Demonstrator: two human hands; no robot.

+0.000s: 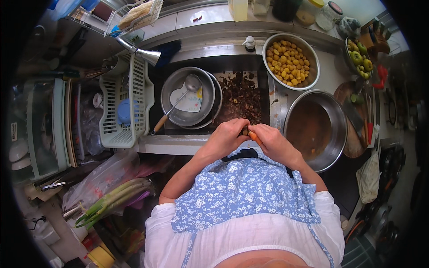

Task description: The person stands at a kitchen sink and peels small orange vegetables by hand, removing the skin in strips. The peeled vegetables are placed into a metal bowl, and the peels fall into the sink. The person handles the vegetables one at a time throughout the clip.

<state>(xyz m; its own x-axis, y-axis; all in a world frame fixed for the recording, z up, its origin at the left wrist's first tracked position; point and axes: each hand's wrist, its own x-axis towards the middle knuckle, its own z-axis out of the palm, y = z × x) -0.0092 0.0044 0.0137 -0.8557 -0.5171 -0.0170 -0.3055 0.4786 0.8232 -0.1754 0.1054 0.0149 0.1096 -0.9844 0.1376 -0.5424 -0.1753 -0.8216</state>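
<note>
Over the front edge of the sink, my left hand (225, 134) pinches a small dark brown chestnut (245, 131), partly hidden by the fingers. Close against it, my right hand (275, 140) grips a small tool with an orange handle (255, 137); its working end is hidden. Brown shell scraps (242, 97) cover the sink floor just beyond the hands. Peeled yellow chestnuts (288, 63) fill much of a round steel bowl (315, 55) at the back right. Nearer my right hand is a large steel pot (341, 134) of cloudy brown water (308, 129).
Left in the sink sit stacked metal basins (164, 97) holding a heart-shaped dish (182, 100) and a wooden-handled ladle (192, 83). A plastic dish rack (142, 100) is farther left. A cleaver (356, 115) lies on a round wooden board (352, 147) at right.
</note>
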